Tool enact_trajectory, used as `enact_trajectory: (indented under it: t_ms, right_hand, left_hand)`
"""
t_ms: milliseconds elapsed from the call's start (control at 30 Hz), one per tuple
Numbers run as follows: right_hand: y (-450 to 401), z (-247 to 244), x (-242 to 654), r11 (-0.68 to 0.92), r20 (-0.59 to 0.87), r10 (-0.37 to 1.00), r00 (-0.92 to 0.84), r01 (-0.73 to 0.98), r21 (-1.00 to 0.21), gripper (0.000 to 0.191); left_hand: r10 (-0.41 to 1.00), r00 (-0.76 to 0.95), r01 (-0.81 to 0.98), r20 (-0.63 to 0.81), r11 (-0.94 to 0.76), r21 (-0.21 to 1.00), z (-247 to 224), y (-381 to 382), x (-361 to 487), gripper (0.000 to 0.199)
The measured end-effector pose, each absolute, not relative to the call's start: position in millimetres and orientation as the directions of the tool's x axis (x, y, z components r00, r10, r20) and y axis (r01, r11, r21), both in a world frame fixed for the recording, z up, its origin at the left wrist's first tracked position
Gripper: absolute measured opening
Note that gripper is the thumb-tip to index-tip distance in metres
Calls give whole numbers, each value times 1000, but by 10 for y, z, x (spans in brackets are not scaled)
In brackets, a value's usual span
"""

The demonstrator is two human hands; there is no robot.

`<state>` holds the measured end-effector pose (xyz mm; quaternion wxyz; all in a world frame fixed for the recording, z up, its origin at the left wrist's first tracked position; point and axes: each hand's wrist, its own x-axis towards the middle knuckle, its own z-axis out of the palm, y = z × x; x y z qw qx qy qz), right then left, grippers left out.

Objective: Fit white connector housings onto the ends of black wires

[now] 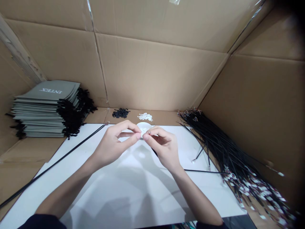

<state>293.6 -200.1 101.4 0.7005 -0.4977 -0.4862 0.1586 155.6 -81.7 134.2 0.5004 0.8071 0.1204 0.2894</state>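
My left hand is closed in a pinch, its thumb and forefinger meeting over a small white bowl. Whatever lies between those fingertips is too small to name. Close beside it, my right hand pinches the wire end of a black cable; thin bare-tipped wires show at the fingertips. Part of that cable passes hidden behind the hand. Black cable also emerges right of my wrist and runs toward the right-hand pile. Small white pieces lie in the bowl, partly covered by my fingers.
Behind the bowl lie a heap of black pieces and a heap of white pieces. A large bundle of black cables with white connectors lies right. Two black cables stretch left, near stacked grey bags. Cardboard walls enclose the white board.
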Motion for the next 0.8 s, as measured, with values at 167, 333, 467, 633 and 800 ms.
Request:
enact_trajectory:
  t_ms: [167, 333, 467, 633, 800]
  right_hand:
    - [-2011, 1033, 2927, 460, 646, 586, 489, 456, -762, 13]
    - [-2047, 1086, 2943, 438, 751, 529, 395, 631, -640, 14]
    - [-2083, 1128, 2970, 417, 810, 511, 289, 740, -527, 16]
    - [-2123, 1179, 2987, 417, 818, 533, 216, 774, -476, 15]
    - [-2136, 1194, 2987, 419, 818, 541, 195, 781, -464, 15]
  left_hand:
    - [455, 880, -52, 140, -201, 978, 1336, -779, 1567, 16]
    - [431, 899, -68, 75, -33, 997, 1308, -741, 1623, 11]
    - [367, 929, -69, 44, 55, 996, 1278, -715, 1645, 9]
    - [324, 946, -51, 21, 84, 995, 1274, -692, 1650, 8]
    - [316, 949, -40, 13, 79, 996, 1283, -679, 1646, 9]
